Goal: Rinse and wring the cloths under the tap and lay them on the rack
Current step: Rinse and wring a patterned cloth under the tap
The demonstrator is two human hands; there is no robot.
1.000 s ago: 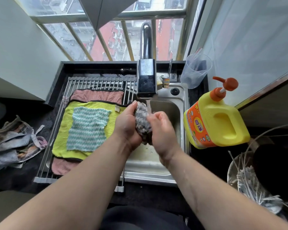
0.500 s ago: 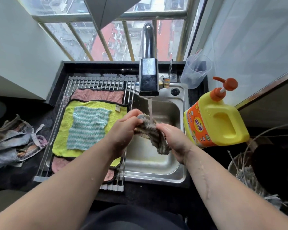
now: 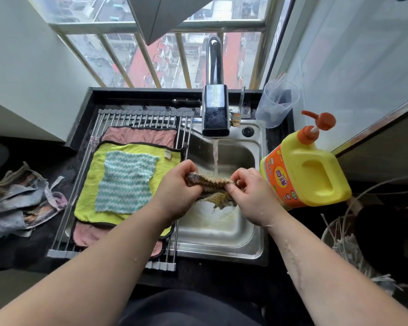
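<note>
Over the sink (image 3: 222,251), under the tap (image 3: 215,114): the cloth (image 3: 207,182) is held stretched between both hands, long axis left-right across the basin. The left end is pinched by the left hand (image 3: 178,191) and the right end by the right hand (image 3: 253,196), with the fingers of both curled round the fabric. The stream is seen landing on the cloth about mid-span. A loose fold hangs below the gripped band toward the basin floor.

Step judged: rinse, with the wring not yet done. As the axis is already crosswise, opposite twists at the two ends should be enough, and no re-grip is expected.

The rack (image 3: 137,117) lies to the left, just beside the sink, so the left hand is the nearer one for the lay-down. It is already covered by a pink cloth (image 3: 139,135), a yellow cloth (image 3: 90,191) on that, and a striped cloth (image 3: 125,182) on top. Bare bars are seen mainly at the far edge.
</note>
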